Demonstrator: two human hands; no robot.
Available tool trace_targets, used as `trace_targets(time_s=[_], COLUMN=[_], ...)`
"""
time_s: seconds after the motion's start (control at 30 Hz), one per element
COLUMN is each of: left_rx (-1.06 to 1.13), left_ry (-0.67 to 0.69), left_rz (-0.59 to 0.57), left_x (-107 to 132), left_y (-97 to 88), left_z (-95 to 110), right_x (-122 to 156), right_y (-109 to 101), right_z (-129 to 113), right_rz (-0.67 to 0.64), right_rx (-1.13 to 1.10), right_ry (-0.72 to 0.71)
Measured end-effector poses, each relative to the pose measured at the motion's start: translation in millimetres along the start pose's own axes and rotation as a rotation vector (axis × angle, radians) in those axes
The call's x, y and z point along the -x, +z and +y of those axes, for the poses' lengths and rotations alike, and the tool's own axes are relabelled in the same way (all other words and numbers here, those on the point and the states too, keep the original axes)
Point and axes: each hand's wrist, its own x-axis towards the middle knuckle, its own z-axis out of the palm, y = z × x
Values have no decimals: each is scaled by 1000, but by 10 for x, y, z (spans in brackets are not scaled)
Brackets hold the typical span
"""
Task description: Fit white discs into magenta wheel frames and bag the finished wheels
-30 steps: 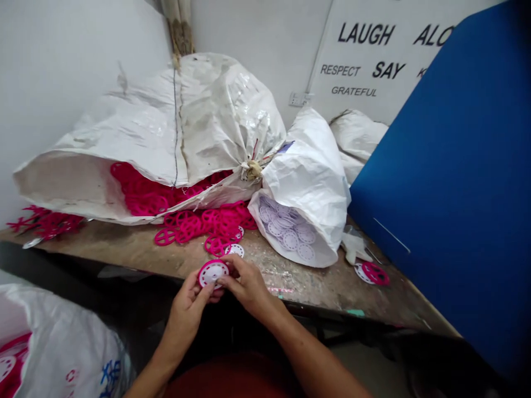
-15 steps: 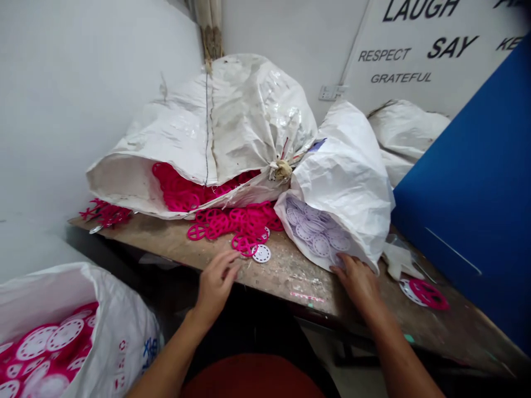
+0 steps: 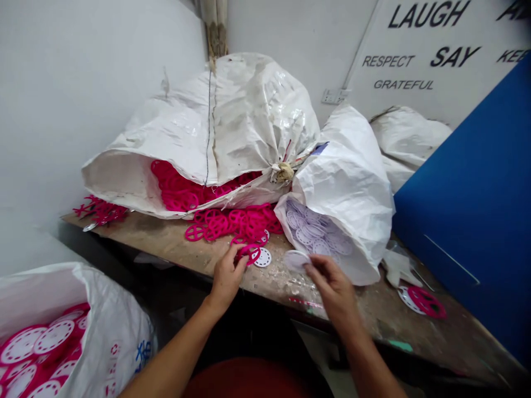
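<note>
Head view: I have my right hand [image 3: 332, 290] pinching a pale plastic disc [image 3: 296, 261] above the desk [image 3: 166, 243], my left hand [image 3: 226, 279] narrowly gripping a magenta plastic wheel [image 3: 250, 254] at the pile's edge; upper right, a wall sign [image 3: 431, 50] reads LAUGH, RESPECT, SAY, GRATEFUL

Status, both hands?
Left hand gripping magenta plastic spoked ring. Right hand pinching white perforated plastic disc. Loose magenta rings heaped on worn wooden bench ahead; white woven sack beyond right hand.

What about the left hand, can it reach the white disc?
Probably yes. The left hand is right beside the white disc, and only the pink ring it is holding sits between them.
</note>
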Motion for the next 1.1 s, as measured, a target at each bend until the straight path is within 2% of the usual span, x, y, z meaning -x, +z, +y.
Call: trace_targets(time_s=[0.07, 0.13, 0.23, 0.37, 0.5, 0.57, 0.7, 0.77, 0.87, 0.97, 1.03, 1.1], left_rx=[346, 596, 727, 638, 336, 258, 446, 494, 422, 388, 413, 451], left_ry=[-194, -324, -360, -306, -117, -71, -225, -287, -292, -306, -340, -362], left_rz=[-79, -171, -219, -183, -165, -155, -195, -210, -174, -128, -104, 17], left_x=[126, 230, 336, 386, 382, 387, 454, 502, 552, 581, 619, 683], left_y=[12, 10, -2, -18, -39, -34, -5, -4, -8, -19, -105, -326], left_z=[122, 227, 302, 289, 293, 304, 291, 271, 238, 219, 246, 329], right_x=[-12, -37, -51, -28, -44, -63, -59, -20, 70, 127, 110, 40], right_y=[252, 435, 568, 626, 659, 675, 683, 667, 654, 685, 697, 646], right_z=[-209, -299, -304, -293, -300, -294, -270, -269, -316, -417, -468, -441], right_rz=[-100, -140, -171, -206, -297, -312, -279, -320, -402, -403, -429, -437], right_rx=[-173, -205, -181, -249, -290, -284, -360, -414, -402, -384, -397, -394], right_ry=[-10, -62, -134, -163, -64, -35, 82, 123, 79, 40, 9, -26])
